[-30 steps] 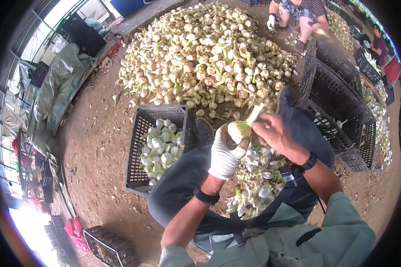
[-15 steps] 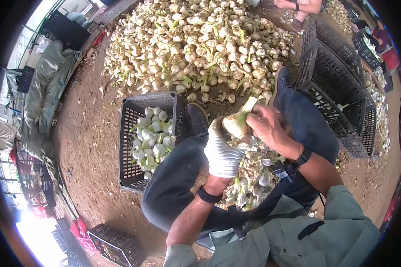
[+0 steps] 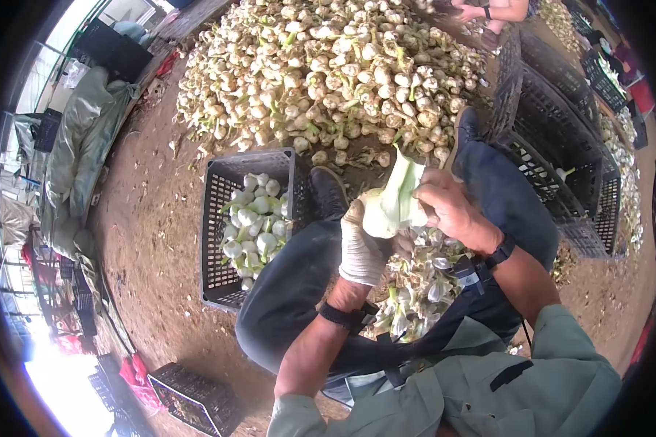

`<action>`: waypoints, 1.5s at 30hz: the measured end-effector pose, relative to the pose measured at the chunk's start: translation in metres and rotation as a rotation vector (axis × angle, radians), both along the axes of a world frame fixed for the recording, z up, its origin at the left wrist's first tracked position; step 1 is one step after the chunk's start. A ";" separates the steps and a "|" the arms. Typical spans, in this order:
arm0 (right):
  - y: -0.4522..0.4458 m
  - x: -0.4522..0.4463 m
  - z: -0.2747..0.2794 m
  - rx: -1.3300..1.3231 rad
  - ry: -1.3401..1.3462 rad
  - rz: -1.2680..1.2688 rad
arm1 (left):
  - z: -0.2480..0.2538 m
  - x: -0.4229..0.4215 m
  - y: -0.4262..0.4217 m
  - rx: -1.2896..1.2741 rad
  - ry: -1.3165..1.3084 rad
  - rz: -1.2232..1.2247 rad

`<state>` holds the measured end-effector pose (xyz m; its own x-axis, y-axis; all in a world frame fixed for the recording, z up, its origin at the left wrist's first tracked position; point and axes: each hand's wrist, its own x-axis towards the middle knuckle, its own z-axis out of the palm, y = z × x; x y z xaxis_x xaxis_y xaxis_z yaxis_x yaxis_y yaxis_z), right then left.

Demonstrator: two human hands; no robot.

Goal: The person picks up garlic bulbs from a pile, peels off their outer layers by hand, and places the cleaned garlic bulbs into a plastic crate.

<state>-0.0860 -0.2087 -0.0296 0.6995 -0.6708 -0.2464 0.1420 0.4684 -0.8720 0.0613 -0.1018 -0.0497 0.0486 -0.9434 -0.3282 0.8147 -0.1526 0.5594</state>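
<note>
My left hand (image 3: 362,247), in a white knit glove, grips a garlic bulb (image 3: 380,213) with its green-white stalk pointing up. My bare right hand (image 3: 452,207) has its fingers pinched on a loosened outer layer at the bulb's right side. Below both hands, a heap of peeled-off garlic skins (image 3: 419,291) lies between my legs. Left of my knee stands a black plastic crate (image 3: 215,237) with cleaned white garlic bulbs (image 3: 254,222) inside. Ahead of my feet rises a large pile of untrimmed garlic (image 3: 328,80).
Black slatted crates (image 3: 547,138) stand at my right. Another person's hand (image 3: 470,12) shows at the top right. A tarp-covered bundle (image 3: 84,160) lies along the left side, and a dark crate (image 3: 189,397) tilts at the lower left.
The garlic bulb has turned in my left hand. My right hand has moved slightly right and down, and an outer layer of the stalk now stands away from the bulb.
</note>
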 end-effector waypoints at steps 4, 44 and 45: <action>0.005 0.002 -0.009 0.059 -0.153 -0.097 | 0.000 0.000 -0.003 0.049 -0.057 0.004; 0.013 0.004 -0.009 0.137 -0.044 -0.122 | -0.002 -0.006 -0.001 -0.015 -0.121 0.027; 0.013 0.003 -0.009 0.011 0.078 -0.188 | -0.020 -0.005 -0.003 0.056 -0.328 0.127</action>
